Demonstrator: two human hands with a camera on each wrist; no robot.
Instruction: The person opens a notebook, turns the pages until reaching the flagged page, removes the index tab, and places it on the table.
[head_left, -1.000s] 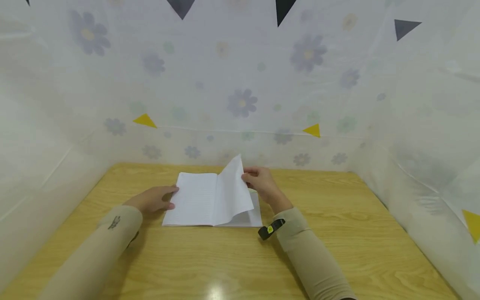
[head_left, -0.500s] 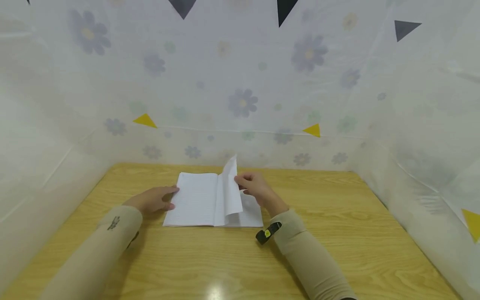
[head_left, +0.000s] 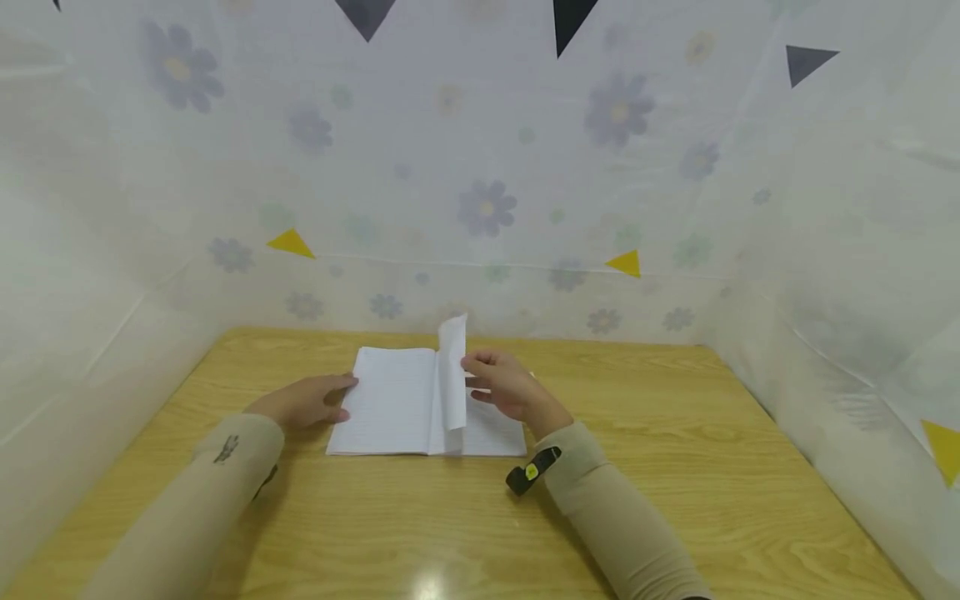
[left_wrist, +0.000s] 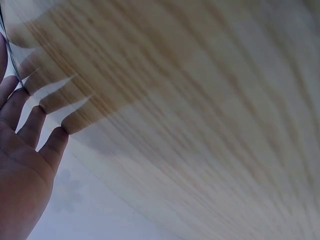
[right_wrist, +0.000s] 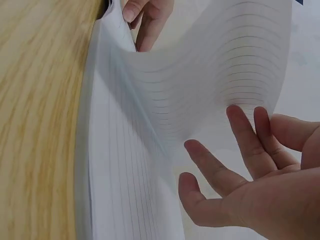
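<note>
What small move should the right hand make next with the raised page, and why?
Probably carry the page further left and lay it flat. It stands nearly upright over the spine of the notebook, the right hand behind it, while the left hand steadies the left edge.

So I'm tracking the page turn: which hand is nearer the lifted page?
The right hand is nearer: its fingers touch the upright lifted page. The left hand rests at the notebook's far left edge, away from it.

Bare table (head_left: 675, 467) lies open around the notebook (head_left: 397, 408); draped sheeting (head_left: 840, 275) walls three sides.
</note>
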